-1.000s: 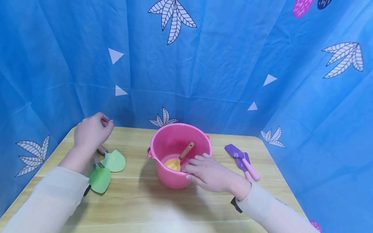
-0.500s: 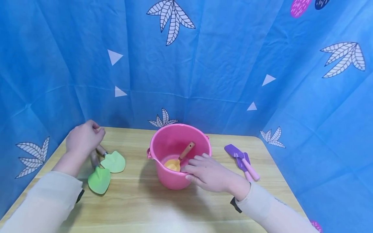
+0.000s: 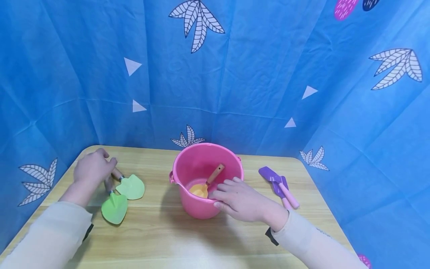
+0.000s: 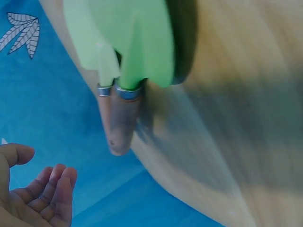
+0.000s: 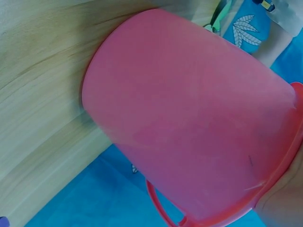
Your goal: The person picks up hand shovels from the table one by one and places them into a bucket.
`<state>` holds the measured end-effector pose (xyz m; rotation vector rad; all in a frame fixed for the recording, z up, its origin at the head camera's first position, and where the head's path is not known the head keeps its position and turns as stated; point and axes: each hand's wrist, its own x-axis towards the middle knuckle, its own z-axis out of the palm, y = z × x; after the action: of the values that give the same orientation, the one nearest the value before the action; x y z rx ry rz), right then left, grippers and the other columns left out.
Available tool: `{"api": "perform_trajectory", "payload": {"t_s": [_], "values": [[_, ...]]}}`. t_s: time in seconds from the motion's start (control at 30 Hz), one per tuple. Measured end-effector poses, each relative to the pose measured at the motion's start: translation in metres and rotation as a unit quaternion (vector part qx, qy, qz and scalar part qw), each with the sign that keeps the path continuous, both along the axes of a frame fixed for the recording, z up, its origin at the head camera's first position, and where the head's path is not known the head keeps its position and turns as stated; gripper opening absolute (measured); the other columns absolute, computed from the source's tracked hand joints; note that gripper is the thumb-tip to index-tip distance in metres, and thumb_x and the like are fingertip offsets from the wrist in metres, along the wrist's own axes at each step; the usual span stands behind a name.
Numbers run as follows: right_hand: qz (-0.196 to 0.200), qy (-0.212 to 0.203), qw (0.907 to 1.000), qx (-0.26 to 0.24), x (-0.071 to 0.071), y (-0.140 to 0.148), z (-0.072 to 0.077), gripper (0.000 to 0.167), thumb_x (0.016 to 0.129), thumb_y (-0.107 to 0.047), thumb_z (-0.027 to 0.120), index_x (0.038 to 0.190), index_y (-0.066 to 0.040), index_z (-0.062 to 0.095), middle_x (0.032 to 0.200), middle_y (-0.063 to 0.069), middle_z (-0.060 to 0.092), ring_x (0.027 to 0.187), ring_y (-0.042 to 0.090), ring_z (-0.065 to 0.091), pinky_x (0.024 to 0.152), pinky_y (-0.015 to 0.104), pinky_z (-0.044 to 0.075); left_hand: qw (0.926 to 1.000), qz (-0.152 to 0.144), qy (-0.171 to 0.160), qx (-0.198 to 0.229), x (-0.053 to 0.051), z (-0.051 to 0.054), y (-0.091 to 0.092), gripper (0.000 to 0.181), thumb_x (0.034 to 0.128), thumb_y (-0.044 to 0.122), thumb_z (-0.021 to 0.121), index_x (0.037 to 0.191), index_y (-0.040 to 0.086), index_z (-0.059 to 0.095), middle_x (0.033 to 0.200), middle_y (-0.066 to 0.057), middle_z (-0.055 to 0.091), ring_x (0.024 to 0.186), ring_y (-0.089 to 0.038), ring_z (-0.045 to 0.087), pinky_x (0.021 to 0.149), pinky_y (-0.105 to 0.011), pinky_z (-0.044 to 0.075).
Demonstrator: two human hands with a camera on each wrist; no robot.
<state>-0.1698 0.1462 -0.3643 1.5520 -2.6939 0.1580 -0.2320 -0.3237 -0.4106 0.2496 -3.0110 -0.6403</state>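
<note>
My left hand (image 3: 90, 168) hovers over the wooden handles of two toy shovels at the table's left. Its thumb stands apart from loosely bent fingers in the left wrist view, nothing between them. The nearer shovel has a green blade (image 3: 114, 209); the other has a pale green blade (image 3: 131, 187). My right hand (image 3: 240, 200) grips the near rim of a pink bucket (image 3: 201, 209), fingers over the inside and thumb outside. Inside the bucket lies a yellow scoop (image 3: 199, 190), its brown handle leaning up toward the far wall.
Two purple toy tools (image 3: 270, 174) with pink handles lie crossed to the right of the bucket. Blue patterned cloth (image 3: 218, 74) rises behind and at both sides of the wooden table (image 3: 161, 239). The bucket's handle (image 5: 156, 201) hangs at its side.
My left hand has come down and slightly left toward the shovel handles, and its fingers have spread from the thumb. The right hand and the bucket stay where they were.
</note>
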Motion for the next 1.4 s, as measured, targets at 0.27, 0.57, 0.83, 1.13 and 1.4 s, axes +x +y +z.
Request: {"api": "perform_trajectory", "payload": {"t_s": [0.27,0.57,0.83,1.13,1.4], "values": [[0.000,0.000,1.0000,0.000,0.000,0.000,0.000,0.030,0.104,-0.039,0.050,0.132,-0.031,0.058,0.126,-0.013,0.060,0.117,0.008,0.050,0.099,0.034,0.039,0.9993,0.007,-0.038,0.005,-0.002,-0.013,-0.009,0.054,0.1012,0.038,0.044,0.125,-0.011,0.047,0.109,-0.036,0.061,0.101,-0.060,0.052,0.068,-0.055,0.046],[-0.002,0.003,1.0000,0.003,-0.001,0.001,-0.001,0.031,0.105,-0.041,0.048,0.132,-0.031,0.058,0.126,-0.013,0.060,0.116,0.008,0.050,0.099,0.034,0.039,0.9947,0.011,-0.101,0.018,0.001,-0.027,-0.010,0.044,0.1023,0.034,0.037,0.083,0.002,0.062,0.081,-0.015,0.059,0.084,-0.040,0.058,0.060,-0.041,0.043],[-0.001,0.000,1.0000,0.002,0.000,0.000,0.000,0.030,0.104,-0.040,0.051,0.131,-0.031,0.059,0.125,-0.013,0.061,0.117,0.008,0.051,0.099,0.034,0.039,0.9930,0.020,-0.115,0.018,0.004,-0.037,-0.012,0.047,0.1014,0.031,0.039,0.067,0.010,0.064,0.079,-0.015,0.060,0.078,-0.036,0.057,0.056,-0.039,0.045],[-0.002,-0.001,1.0000,0.005,-0.001,0.000,-0.001,0.032,0.106,-0.044,0.045,0.131,-0.031,0.058,0.126,-0.013,0.061,0.116,0.008,0.051,0.097,0.034,0.039,0.9913,0.022,-0.130,0.000,0.002,-0.044,-0.016,0.052,0.1020,0.040,0.038,0.083,0.000,0.064,0.089,-0.027,0.061,0.078,-0.037,0.059,0.054,-0.041,0.047],[-0.004,0.003,1.0000,0.007,-0.002,0.001,-0.002,0.031,0.105,-0.043,0.047,0.131,-0.031,0.058,0.125,-0.014,0.060,0.116,0.007,0.050,0.097,0.033,0.038,0.9885,0.016,-0.148,-0.025,0.002,-0.045,-0.011,0.052,0.0981,0.040,0.048,0.099,-0.010,0.062,0.091,-0.029,0.059,0.075,-0.035,0.056,0.056,-0.041,0.049]]}}
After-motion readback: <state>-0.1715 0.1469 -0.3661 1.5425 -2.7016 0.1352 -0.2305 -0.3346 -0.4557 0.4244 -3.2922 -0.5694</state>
